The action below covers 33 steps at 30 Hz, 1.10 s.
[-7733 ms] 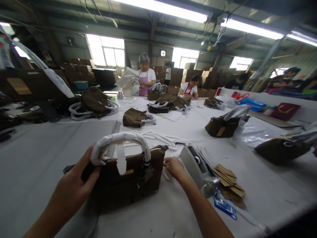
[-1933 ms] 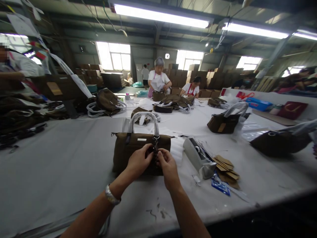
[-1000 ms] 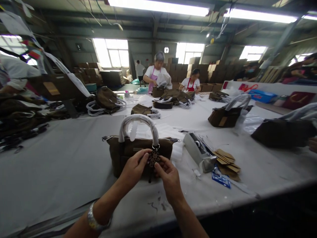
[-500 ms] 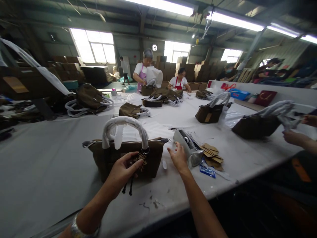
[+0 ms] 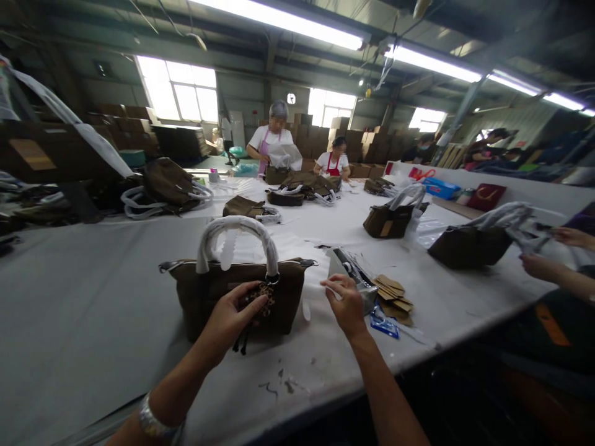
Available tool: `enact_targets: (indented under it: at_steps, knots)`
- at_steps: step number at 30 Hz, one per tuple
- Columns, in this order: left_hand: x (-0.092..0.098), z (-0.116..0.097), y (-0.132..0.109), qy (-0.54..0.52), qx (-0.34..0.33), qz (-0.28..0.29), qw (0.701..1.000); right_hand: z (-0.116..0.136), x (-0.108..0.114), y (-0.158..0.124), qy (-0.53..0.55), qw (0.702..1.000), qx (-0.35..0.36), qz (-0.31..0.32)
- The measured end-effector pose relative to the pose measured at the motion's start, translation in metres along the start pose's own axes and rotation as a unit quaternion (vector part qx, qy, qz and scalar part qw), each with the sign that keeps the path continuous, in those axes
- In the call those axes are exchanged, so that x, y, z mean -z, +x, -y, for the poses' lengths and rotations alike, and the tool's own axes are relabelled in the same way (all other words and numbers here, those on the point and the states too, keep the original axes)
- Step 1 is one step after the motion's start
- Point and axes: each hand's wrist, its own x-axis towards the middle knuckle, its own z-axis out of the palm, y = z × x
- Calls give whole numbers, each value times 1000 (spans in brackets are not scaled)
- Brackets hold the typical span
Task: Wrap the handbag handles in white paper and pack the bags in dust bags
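A dark olive handbag [image 5: 195, 303] stands upright in front of me, its looped handle [image 5: 239, 224] wrapped in white film. My left hand [image 5: 237, 310] is closed on a patterned charm [image 5: 266, 300] that hangs by a ring at the handle's right base. Dark cord ends dangle below it. My right hand [image 5: 344, 303] is right of the bag, by a grey tape dispenser [image 5: 337, 263]. Its thumb and fingertips are pinched together; anything between them is too small to make out. A white strip [image 5: 306, 310] shows at the bag's right side.
Brown paper pieces [image 5: 393, 291] and a blue packet [image 5: 385, 323] lie right of the dispenser. More handbags [image 5: 469, 244] stand on the white table [image 5: 93, 310]. A co-worker's hands [image 5: 542, 266] are at the far right. Two people work across the table.
My right hand has gone from spread fingers to a pinch beside the dispenser. My left hand keeps hold of the charm. The view has shifted slightly.
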Motion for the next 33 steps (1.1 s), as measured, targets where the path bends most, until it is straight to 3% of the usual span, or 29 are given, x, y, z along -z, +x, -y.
enact_targets:
  at_steps: [4, 9, 12, 15, 18, 20, 21, 24, 26, 29, 33]
  knots:
    - [0, 0, -1, -30, -4, 8, 1000, 24, 21, -8, 25, 997, 18, -74]
    - [1, -2, -2, -31, -26, 18, 999, 42, 32, -12, 69, 979, -147, -127]
    - [2, -3, -3, -31, -27, 19, 999, 51, 41, -14, 154, 962, -199, -107]
    - [2, -3, -3, -38, -29, 22, 999, 67, 56, -26, 298, 917, -252, -86]
    - [2, -5, -2, -40, -34, 27, 998, 81, 62, -45, 303, 920, -244, 49]
    - [3, -9, -2, -36, -35, 37, 998, 84, 55, -57, 238, 937, -215, 136]
    - [4, -12, -2, -35, -33, 43, 998, 83, 48, -63, 197, 949, -197, 147]
    - [7, -24, -5, -38, -17, 52, 998, 81, 22, -74, 103, 976, -149, 121]
    - [8, -31, -11, -44, -2, 53, 998, 84, 5, -77, 113, 976, -155, 105]
    - [2, -33, -22, -77, 31, 73, 994, 98, -19, -77, 230, 950, -195, 81]
    - [-12, -12, -34, -101, 23, 66, 992, 118, -45, -69, 392, 891, -215, 75]
